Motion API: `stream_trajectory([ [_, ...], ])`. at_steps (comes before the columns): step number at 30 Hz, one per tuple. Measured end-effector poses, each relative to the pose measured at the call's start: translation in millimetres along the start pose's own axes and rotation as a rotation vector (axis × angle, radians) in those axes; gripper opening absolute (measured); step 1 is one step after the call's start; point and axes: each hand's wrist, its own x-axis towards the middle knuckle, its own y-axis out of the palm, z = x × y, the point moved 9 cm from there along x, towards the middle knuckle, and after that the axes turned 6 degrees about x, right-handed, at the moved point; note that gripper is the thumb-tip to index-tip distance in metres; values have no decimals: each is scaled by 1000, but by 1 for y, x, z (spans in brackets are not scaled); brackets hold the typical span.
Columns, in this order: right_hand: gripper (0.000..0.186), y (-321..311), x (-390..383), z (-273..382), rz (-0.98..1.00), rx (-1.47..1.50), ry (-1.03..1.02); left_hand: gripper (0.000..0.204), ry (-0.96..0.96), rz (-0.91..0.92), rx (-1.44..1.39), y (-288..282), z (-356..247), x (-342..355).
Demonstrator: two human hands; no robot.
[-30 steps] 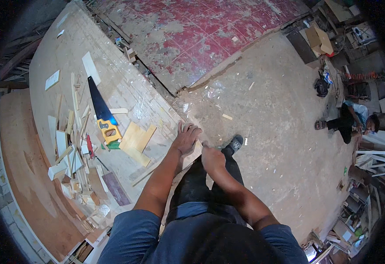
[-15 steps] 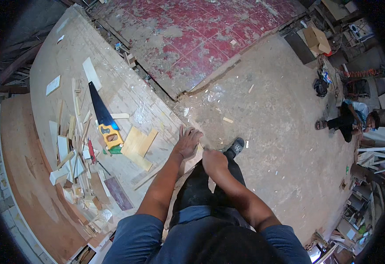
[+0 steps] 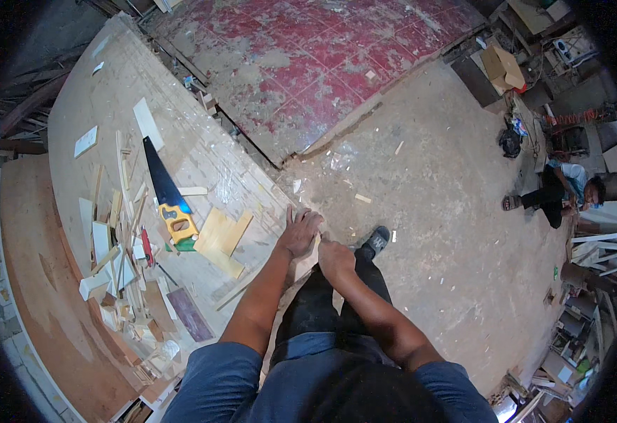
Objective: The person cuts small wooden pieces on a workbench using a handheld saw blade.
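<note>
My left hand [image 3: 299, 233] lies on the edge of the wooden worktable [image 3: 234, 158], palm down, its fingers stretched out and slightly apart. Just right of it, my right hand [image 3: 336, 259] is closed in a fist at the table's edge. What sits inside that fist is hidden. A narrow pale strip of wood [image 3: 317, 241] shows between the two hands. Left of my hands lie pale flat wood pieces [image 3: 218, 238]. Beyond them rests a handsaw [image 3: 172, 197] with a dark blade and a yellow handle.
Wood offcuts [image 3: 114, 243] and a red-handled tool [image 3: 146, 247] crowd the table's left part. A long brown board [image 3: 37, 282] runs along the far left. Wood chips dot the concrete floor [image 3: 449, 233]. At the right sits another person [image 3: 565, 189], near a cardboard box [image 3: 502, 68].
My right fist has shifted slightly left, closer to my left hand. The left hand stays in nearly the same place on the table edge.
</note>
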Motion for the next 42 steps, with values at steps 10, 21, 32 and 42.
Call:
stream_trajectory([
  [10, 24, 0, -4, -4, -7, 5, 41, 39, -8, 11, 24, -4, -3, -3],
  [21, 24, 93, -7, -110, 179, -127, 219, 39, -30, 36, -3, -10, -5, 3],
  [32, 25, -41, -81, -173, -35, 6, 429, 35, -64, -11, -97, -13, 0, -4],
  [42, 24, -56, -88, -167, -116, 25, 320, 21, -208, -185, -218, -40, -20, -3],
])
